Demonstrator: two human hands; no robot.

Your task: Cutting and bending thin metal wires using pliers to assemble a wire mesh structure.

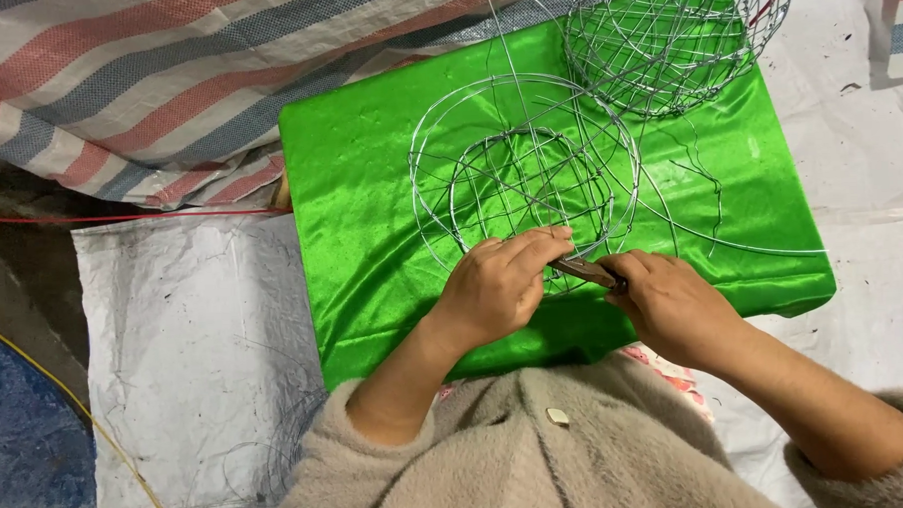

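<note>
wire frame [524,171] lies on the green cloth [371,237], at twelve o'clock from both hands. left hand [498,282] pinches its near rim; right hand [673,306] is clamped on pliers [584,270]. likely light, springy, easily bent: hold at the rim.

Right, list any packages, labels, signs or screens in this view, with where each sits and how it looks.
None of those are in view: no label, sign or screen.
Closest to packaging, striped woven sack sheet: top left, crumpled, red, blue and white bands.
White woven sack sheet: on the ground at left, flat, creased, plain.
Green satin cloth: centre, covering a board under the wire frame.
</note>
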